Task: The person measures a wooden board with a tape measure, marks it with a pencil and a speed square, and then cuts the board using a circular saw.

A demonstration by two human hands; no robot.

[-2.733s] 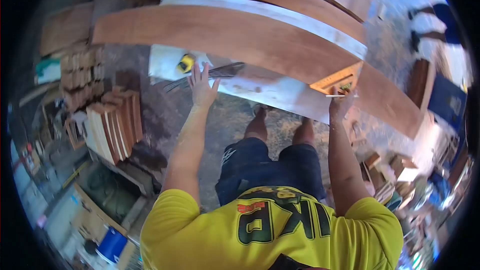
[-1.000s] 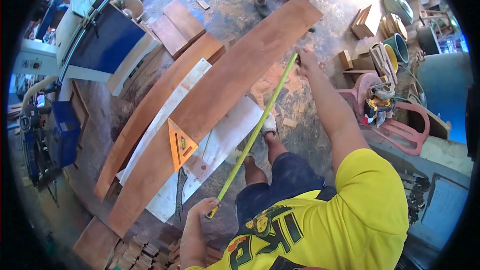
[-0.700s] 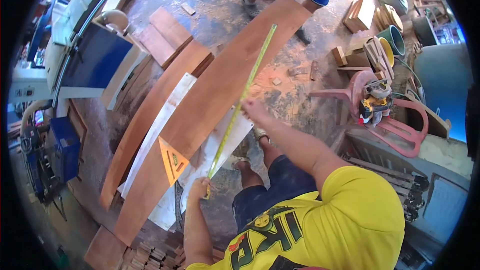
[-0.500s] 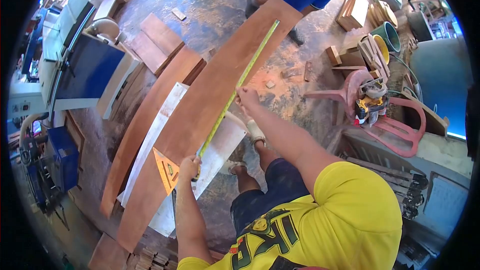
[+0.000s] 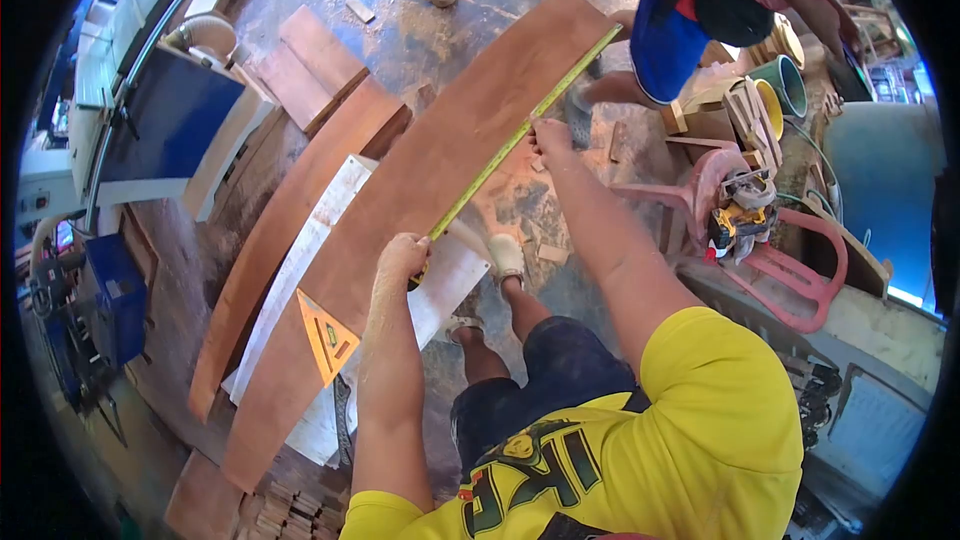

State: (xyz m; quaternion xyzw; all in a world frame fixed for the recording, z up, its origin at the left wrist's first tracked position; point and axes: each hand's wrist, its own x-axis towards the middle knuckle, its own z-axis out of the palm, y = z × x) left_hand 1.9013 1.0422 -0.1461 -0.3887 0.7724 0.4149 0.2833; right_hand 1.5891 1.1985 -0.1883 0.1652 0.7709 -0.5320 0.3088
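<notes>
Movement along the long reddish-brown wooden plank (image 5: 420, 210) is what the head view records. Compared with half a second ago, both hands have been carried farther toward the plank's far end. The yellow tape measure (image 5: 520, 135), then raised slightly off the wood, is now laid close along the plank's right-hand edge, with its tip at the far right corner. The left hand (image 5: 402, 258) is closed in a fist over the tape's near end at that same edge, fingers curled tight together; the case itself is hidden inside the grip. The right hand (image 5: 552, 140) is set on the tape partway along, its fingertips pressed together and bearing down on the blade, though whether the blade is pinched or only pressed cannot be told. From this it is judged that the tape has been drawn straight and settled for a reading along the edge. An orange triangular speed square (image 5: 325, 335) is left lying on the plank toward its near end, well apart from both hands. A white board (image 5: 310, 250) is seen under the plank. A co-worker in blue shorts (image 5: 665, 40) has come nearer to the far right corner.
</notes>
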